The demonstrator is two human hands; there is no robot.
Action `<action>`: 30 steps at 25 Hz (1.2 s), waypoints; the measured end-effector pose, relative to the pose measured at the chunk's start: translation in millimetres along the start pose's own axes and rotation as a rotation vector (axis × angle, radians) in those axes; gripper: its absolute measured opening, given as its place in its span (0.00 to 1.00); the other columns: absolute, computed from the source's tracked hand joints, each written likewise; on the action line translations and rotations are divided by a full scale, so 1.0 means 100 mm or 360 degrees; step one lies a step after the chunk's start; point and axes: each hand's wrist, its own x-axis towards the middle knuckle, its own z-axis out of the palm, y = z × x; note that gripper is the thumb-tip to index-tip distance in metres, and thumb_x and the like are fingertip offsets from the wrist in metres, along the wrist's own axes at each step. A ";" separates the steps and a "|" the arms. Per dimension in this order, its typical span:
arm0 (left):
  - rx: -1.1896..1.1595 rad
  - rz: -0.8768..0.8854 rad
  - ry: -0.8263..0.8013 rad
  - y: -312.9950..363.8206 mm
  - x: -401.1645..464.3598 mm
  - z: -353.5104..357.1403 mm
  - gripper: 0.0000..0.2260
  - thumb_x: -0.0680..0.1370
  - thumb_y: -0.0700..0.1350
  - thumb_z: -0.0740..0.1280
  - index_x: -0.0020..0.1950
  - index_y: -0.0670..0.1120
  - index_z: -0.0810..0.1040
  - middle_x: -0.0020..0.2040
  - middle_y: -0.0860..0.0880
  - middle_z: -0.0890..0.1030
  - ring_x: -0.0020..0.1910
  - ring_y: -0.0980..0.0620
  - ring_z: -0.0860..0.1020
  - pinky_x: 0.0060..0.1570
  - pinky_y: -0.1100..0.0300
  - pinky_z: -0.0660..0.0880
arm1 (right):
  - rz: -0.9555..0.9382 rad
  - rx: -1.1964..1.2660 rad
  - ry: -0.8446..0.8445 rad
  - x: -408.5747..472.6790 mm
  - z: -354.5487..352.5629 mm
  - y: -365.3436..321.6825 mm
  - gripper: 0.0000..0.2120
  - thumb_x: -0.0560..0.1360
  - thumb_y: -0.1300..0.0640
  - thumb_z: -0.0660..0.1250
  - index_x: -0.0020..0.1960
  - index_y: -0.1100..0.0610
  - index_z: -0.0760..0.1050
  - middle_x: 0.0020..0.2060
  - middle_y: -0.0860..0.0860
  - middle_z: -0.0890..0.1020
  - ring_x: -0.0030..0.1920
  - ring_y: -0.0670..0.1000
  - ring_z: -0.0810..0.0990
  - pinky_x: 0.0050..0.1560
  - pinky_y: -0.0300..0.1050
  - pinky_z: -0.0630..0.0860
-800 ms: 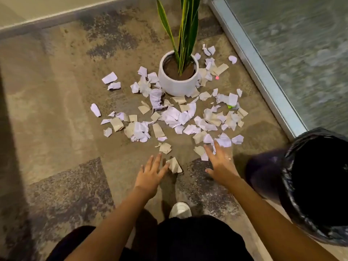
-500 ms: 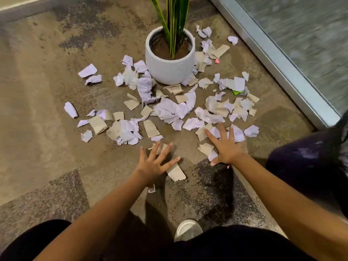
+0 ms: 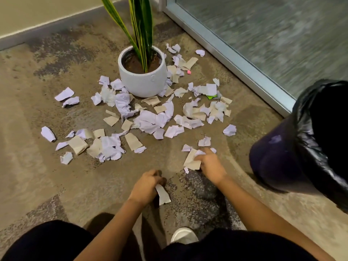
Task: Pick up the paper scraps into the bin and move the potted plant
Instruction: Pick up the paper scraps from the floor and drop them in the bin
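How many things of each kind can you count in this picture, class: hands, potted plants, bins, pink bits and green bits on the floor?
Hands: 2, left hand and right hand, each gripping paper scraps
Potted plants: 1, potted plant
Bins: 1, bin with a black liner
Pink bits: 1, pink bit
Green bits: 1, green bit
Total: 6

We see the left hand gripping 1 beige scrap and the right hand clutching several scraps on the carpet. The potted plant stands amid scattered paper scraps, with the black-lined bin at right.
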 end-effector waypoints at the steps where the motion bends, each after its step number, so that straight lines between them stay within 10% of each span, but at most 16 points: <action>1: -0.0180 -0.0124 0.0085 0.08 0.05 -0.07 0.09 0.72 0.38 0.68 0.50 0.46 0.83 0.52 0.45 0.78 0.51 0.45 0.77 0.44 0.61 0.66 | 0.0057 0.0159 0.0022 -0.04 -0.06 -0.06 0.15 0.68 0.65 0.66 0.48 0.49 0.83 0.51 0.57 0.79 0.47 0.58 0.77 0.49 0.52 0.74; 5: -0.0899 -0.0550 0.0422 0.60 0.28 -0.64 0.12 0.69 0.34 0.68 0.39 0.50 0.85 0.39 0.51 0.84 0.39 0.53 0.78 0.36 0.62 0.70 | 0.0154 0.0493 0.0551 -0.24 -0.60 -0.38 0.12 0.69 0.68 0.70 0.49 0.57 0.84 0.49 0.57 0.83 0.48 0.57 0.80 0.46 0.41 0.71; 10: -0.1566 -0.0140 0.0538 1.71 0.48 -1.65 0.15 0.70 0.28 0.65 0.48 0.44 0.84 0.44 0.49 0.83 0.34 0.64 0.79 0.34 0.71 0.74 | 0.0197 0.0901 0.1058 -0.71 -1.81 -0.76 0.10 0.66 0.63 0.74 0.46 0.53 0.85 0.44 0.48 0.84 0.44 0.43 0.77 0.41 0.34 0.68; 14: -0.1449 0.0281 0.0237 2.67 0.61 -2.22 0.13 0.69 0.30 0.66 0.45 0.44 0.85 0.37 0.46 0.83 0.32 0.56 0.79 0.34 0.62 0.76 | 0.0290 0.0944 0.1331 -1.24 -2.73 -0.65 0.13 0.64 0.56 0.73 0.45 0.41 0.80 0.31 0.35 0.80 0.37 0.33 0.77 0.38 0.32 0.71; 18: -0.1318 0.0310 -0.0368 3.54 0.80 -2.27 0.06 0.72 0.31 0.68 0.40 0.42 0.79 0.34 0.45 0.76 0.35 0.50 0.76 0.38 0.59 0.76 | 0.0816 0.1350 0.1193 -1.52 -3.19 -0.15 0.08 0.65 0.65 0.73 0.43 0.58 0.81 0.35 0.53 0.79 0.35 0.50 0.76 0.33 0.40 0.71; 21: -0.1220 0.0201 -0.0604 3.92 0.97 -2.14 0.17 0.73 0.34 0.68 0.61 0.42 0.75 0.50 0.41 0.77 0.47 0.46 0.74 0.54 0.51 0.75 | 0.1056 0.1572 0.0934 -1.58 -3.31 0.14 0.21 0.68 0.70 0.69 0.61 0.62 0.74 0.45 0.55 0.77 0.39 0.53 0.74 0.36 0.44 0.71; 24: -0.1132 0.0156 -0.0686 4.04 1.10 -2.13 0.28 0.75 0.37 0.66 0.73 0.50 0.64 0.58 0.45 0.72 0.42 0.50 0.71 0.45 0.56 0.73 | 0.1163 0.1601 0.0793 -1.60 -3.33 0.33 0.27 0.72 0.69 0.65 0.68 0.52 0.70 0.56 0.54 0.72 0.52 0.55 0.68 0.48 0.58 0.72; 30: -0.1268 0.0262 -0.0421 3.47 1.13 -2.18 0.12 0.77 0.36 0.64 0.59 0.44 0.77 0.44 0.49 0.80 0.39 0.56 0.78 0.41 0.62 0.76 | 0.0978 0.1299 0.1333 -1.45 -3.09 0.26 0.13 0.73 0.69 0.61 0.40 0.53 0.78 0.41 0.55 0.82 0.42 0.51 0.80 0.44 0.47 0.79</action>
